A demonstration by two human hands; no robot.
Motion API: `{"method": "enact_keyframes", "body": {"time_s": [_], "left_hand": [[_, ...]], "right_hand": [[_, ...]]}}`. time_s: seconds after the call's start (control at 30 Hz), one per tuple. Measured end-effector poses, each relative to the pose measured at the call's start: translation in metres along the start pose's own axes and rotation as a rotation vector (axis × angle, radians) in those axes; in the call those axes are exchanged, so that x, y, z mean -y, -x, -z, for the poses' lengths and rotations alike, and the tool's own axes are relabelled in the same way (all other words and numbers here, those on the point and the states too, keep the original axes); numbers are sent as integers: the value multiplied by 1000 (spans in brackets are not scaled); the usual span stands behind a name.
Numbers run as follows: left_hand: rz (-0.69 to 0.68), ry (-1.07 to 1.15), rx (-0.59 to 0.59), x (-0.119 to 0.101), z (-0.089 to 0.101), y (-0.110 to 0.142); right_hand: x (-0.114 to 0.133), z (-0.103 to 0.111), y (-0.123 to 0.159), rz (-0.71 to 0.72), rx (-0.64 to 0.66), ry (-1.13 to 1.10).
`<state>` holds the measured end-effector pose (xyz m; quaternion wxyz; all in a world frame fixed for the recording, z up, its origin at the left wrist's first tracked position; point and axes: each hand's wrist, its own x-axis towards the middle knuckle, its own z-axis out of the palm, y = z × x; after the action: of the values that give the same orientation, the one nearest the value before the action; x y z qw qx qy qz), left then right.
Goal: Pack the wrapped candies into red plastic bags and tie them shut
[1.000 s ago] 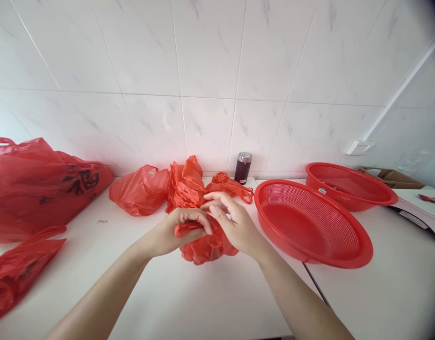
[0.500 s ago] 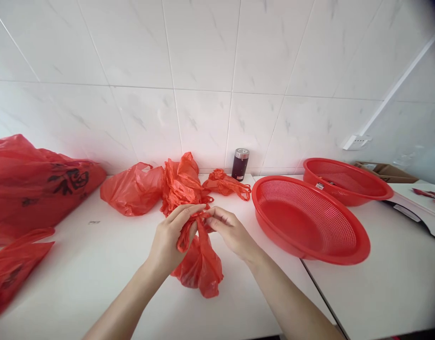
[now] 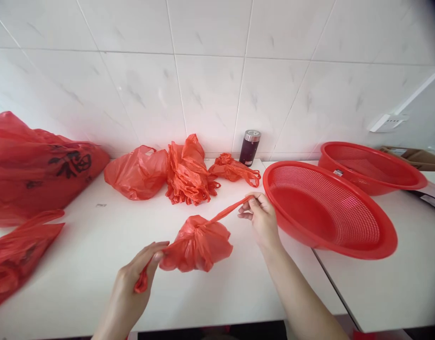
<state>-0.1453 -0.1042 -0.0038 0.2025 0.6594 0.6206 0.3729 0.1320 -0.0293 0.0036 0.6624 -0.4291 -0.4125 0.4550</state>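
A small filled red plastic bag (image 3: 206, 243) is stretched between my hands over the white table (image 3: 189, 302); its contents cannot be made out. My left hand (image 3: 137, 274) grips one handle of the bag, whose looped end pokes out below the fingers. With thumb and fingers my right hand (image 3: 261, 217) pinches the other handle, drawn out thin and taut to the upper right. The bag's neck is gathered at its middle. Behind it lies a pile of crumpled red bags (image 3: 189, 177).
Along the wall stand another filled red bag (image 3: 137, 174), a small knotted bag (image 3: 234, 170) and a dark tumbler (image 3: 250, 148). Large red bags (image 3: 43, 174) fill the left. Two red plastic baskets (image 3: 319, 208) are at right, close to my right hand, by a table seam.
My hands were together at the bag's top; they have moved apart, left hand down-left and right hand up-right, pulling the handles outward. The view has shifted slightly.
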Motion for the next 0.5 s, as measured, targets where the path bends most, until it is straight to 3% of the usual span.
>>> {"method": "enact_keyframes", "body": {"time_s": [0.1, 0.23, 0.37, 0.5], "left_hand": [[133, 75, -54, 3, -3, 9], [312, 212, -167, -4, -15, -3], [304, 265, -225, -12, -33, -15], [273, 205, -216, -18, -46, -16]], "right_hand": [[-10, 1, -4, -38, -44, 33], [-20, -20, 7, -7, -29, 198], [-38, -50, 34, 125, 42, 581], [-61, -68, 47, 206, 214, 933]]}}
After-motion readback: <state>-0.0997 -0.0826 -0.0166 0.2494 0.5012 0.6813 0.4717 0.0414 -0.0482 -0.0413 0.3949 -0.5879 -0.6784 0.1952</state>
